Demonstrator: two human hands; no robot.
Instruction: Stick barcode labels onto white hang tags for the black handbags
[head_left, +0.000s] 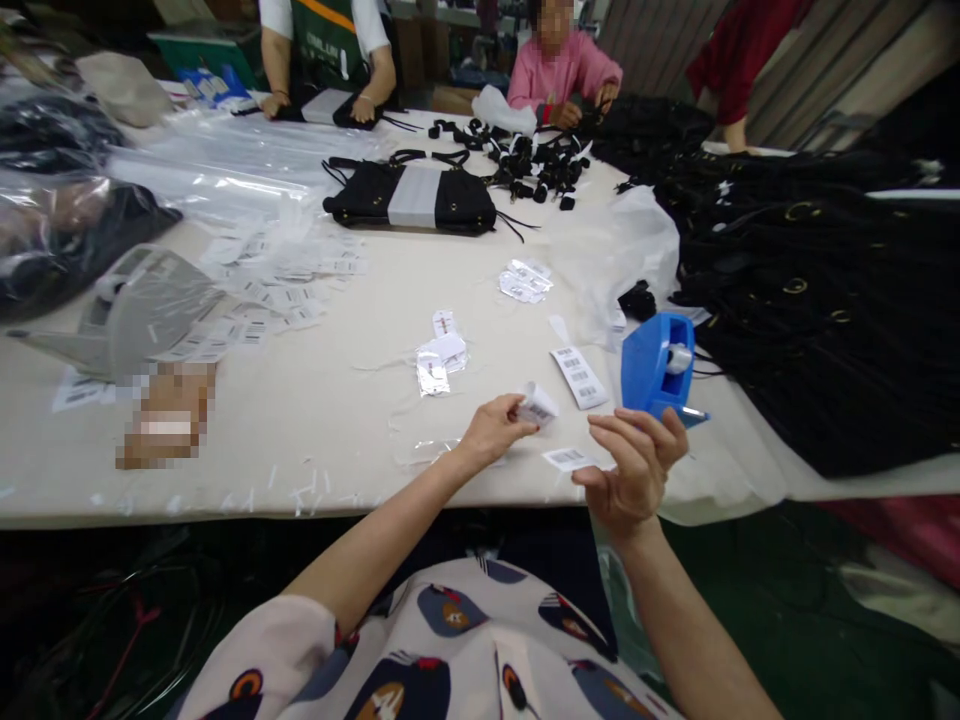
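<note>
Between the thumb and fingers of my left hand is a curled white barcode label. My right hand is raised just above the table's front part, its fingers spread and nothing visible in them. Below its fingertips lies a flat barcode label. Behind the hands rests a strip of printed barcode labels. A blue tape dispenser stands directly behind my right hand. Left of the strip is a small pile of white hang tags, and farther back another pile of tags.
A folded black bag with a pale band lies farther back. Black bags are heaped at right, beside crumpled white plastic. At left are a grey tape dispenser, scattered labels and clear plastic bags. Co-workers work across the table.
</note>
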